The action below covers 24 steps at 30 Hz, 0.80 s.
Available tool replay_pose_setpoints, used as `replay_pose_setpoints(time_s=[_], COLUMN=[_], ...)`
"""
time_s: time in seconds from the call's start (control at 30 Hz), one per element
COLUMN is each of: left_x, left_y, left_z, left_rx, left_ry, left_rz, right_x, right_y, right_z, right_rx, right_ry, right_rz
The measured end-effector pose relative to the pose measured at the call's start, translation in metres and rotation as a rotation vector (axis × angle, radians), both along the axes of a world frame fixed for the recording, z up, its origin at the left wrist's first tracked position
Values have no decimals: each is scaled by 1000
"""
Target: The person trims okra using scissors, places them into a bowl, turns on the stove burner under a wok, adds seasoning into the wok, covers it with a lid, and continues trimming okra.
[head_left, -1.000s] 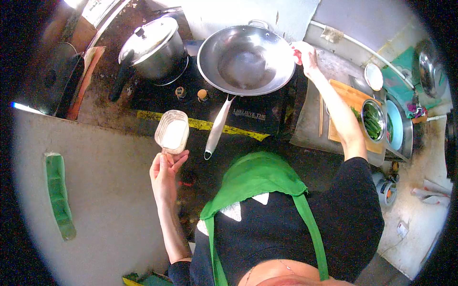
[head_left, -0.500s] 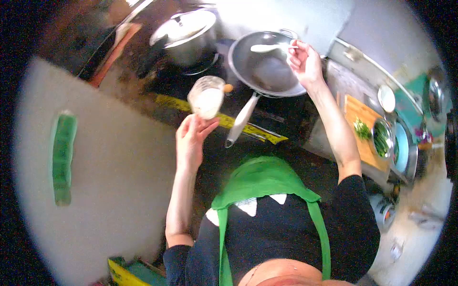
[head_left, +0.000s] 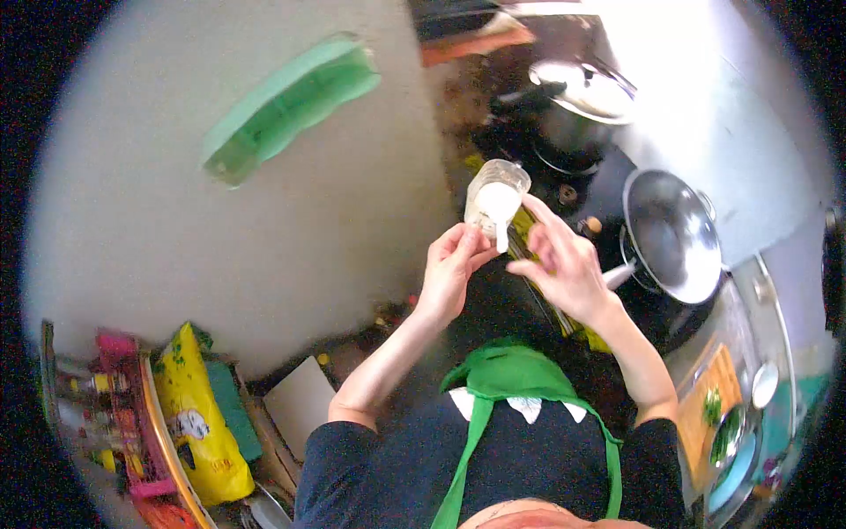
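To my right is a flat black stove (head_left: 608,187). On it sits a wide, round, silver metal wok (head_left: 674,234); farther left on the stove stands a tall, lidded, silver metal pot (head_left: 573,132). My right hand (head_left: 568,269) hovers at the stove's front edge, thumb and fingers apart. The fingers of my left hand (head_left: 448,273) are clamped on the near end of a small, clear, boxy plastic container (head_left: 481,187), raised in front of me. A white spoon (head_left: 501,222) rests in it, handle toward me. Blur hides whether my right fingertips touch the container.
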<state>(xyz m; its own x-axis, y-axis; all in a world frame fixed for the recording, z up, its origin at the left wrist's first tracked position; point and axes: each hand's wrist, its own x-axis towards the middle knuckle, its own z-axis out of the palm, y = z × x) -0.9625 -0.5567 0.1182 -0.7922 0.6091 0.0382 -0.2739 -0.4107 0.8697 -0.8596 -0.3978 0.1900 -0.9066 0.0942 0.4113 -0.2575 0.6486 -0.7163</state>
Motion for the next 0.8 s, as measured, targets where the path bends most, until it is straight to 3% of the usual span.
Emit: replay_pose_setpoints(time_s=[0.07, 0.37, 0.47, 0.67, 0.8], left_x=[-9, -85, -97, -112, -129], left_y=[-30, -138, -138, -117, -104], left_z=[33, 147, 162, 170, 157], left_rx=[9, 133, 140, 247, 199], left_ry=[-72, -121, -107, -192, -31], left_rz=[121, 124, 132, 159, 266], right_x=[5, 42, 58, 93, 127], right_y=[-2, 12, 7, 8, 15], right_z=[-2, -60, -70, -89, -101], right_rx=[165, 21, -76, -21, -101], right_ry=[128, -40, -109, -89, -156], right_rz=[-34, -264, -327, -456, -530])
